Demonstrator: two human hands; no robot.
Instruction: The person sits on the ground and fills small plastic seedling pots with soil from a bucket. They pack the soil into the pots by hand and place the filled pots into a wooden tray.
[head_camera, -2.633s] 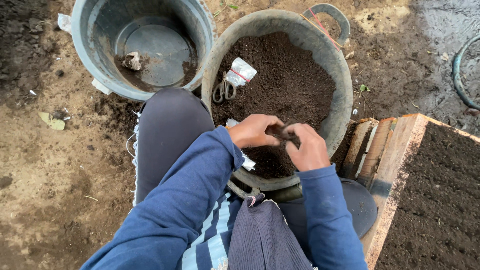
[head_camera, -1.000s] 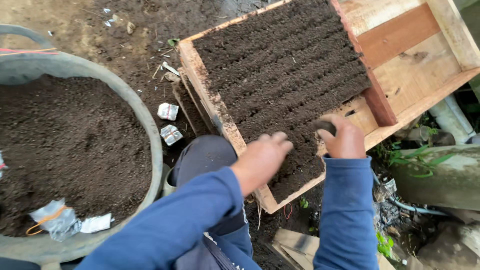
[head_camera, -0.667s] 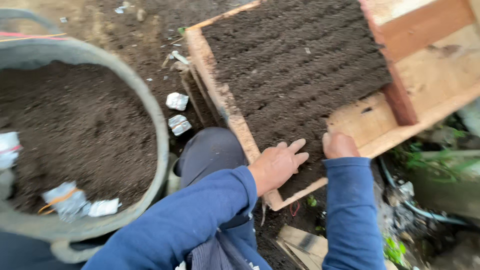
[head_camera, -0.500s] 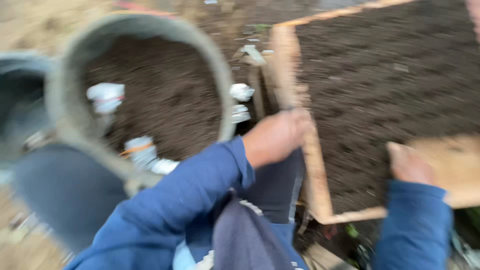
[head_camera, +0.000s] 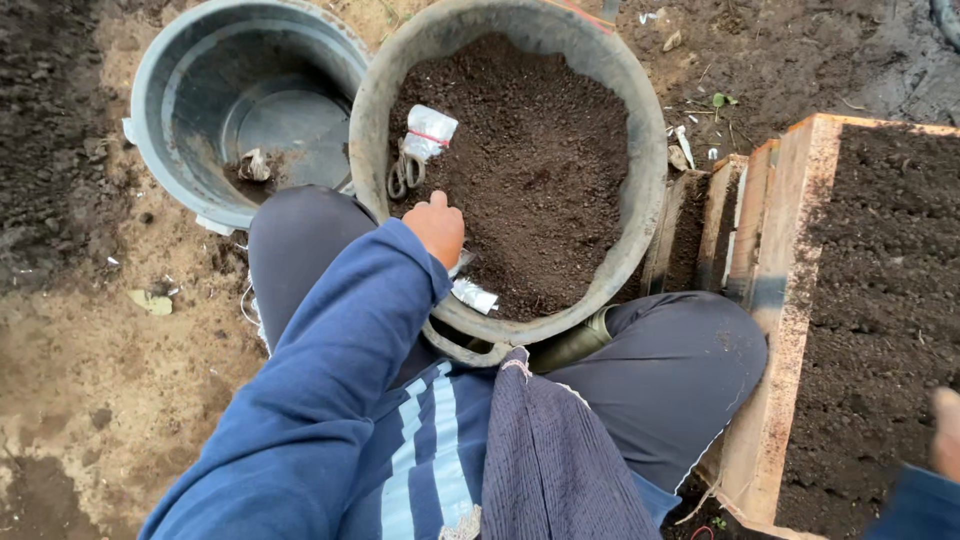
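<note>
Packets (head_camera: 473, 296) are lain just beneath the left hand (head_camera: 437, 226), fingers hidden, grip untold, inside the soil tub (head_camera: 640, 130); the right hand (head_camera: 946, 432), barely seen, is kept far off.

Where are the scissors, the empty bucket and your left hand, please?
scissors (head_camera: 404, 175): head view, on the handles.
empty bucket (head_camera: 180, 110): head view, on its inner wall.
left hand (head_camera: 437, 226): head view, on its back.
</note>
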